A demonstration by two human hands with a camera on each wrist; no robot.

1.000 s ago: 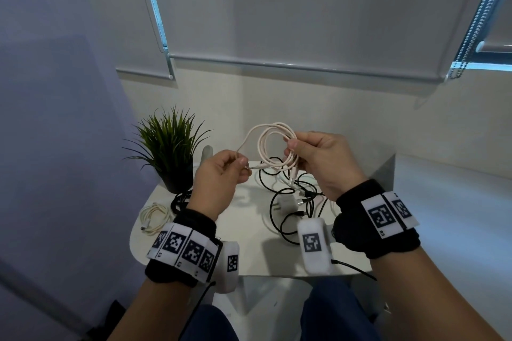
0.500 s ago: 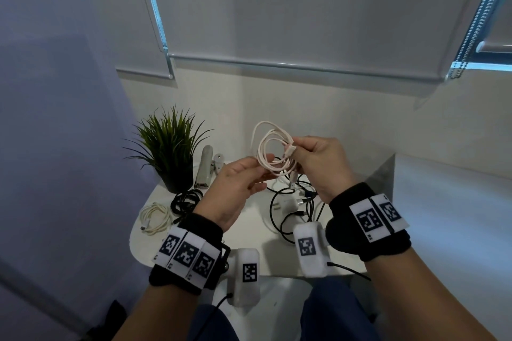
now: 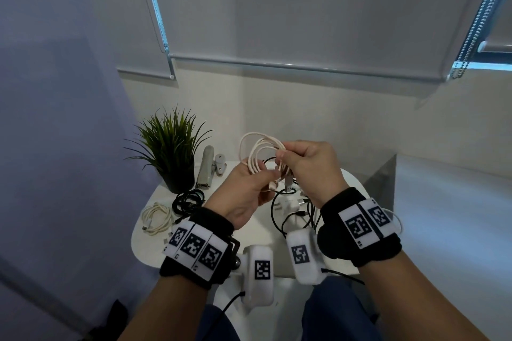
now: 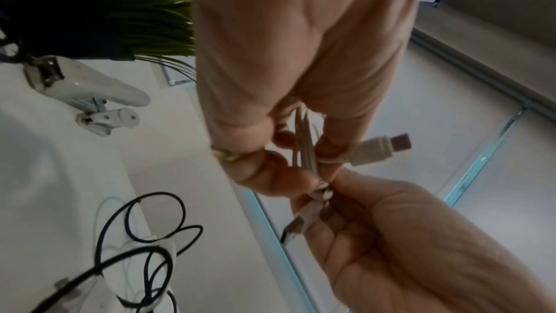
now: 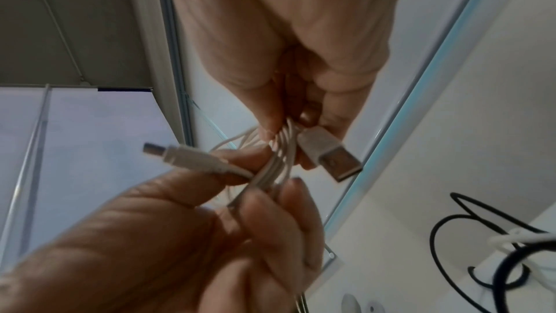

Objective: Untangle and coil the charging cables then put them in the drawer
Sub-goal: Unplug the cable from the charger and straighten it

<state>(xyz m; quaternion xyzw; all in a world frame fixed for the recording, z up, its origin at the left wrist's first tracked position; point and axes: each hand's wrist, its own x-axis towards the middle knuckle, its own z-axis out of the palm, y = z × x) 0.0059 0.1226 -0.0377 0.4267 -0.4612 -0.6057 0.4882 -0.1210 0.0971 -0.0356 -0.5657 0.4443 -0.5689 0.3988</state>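
Pink cable coil pinched in both hands, above the desk.

I see the right hand [image 3: 310, 169] with fingers [image 5: 264, 125] clamped on the coiled pink cable [image 3: 259, 155], loops standing up-left of the grip. Left hand [image 3: 243, 191] pinches the bundle just below; USB-A plug [image 5: 329, 156] hangs free beside my right fingers. Tangled black cables [image 3: 291, 213] lie on the desk [image 3: 257, 232] beneath.

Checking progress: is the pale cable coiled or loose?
Coiled: pale cable forms stacked loops, pinched by left hand and right hand.
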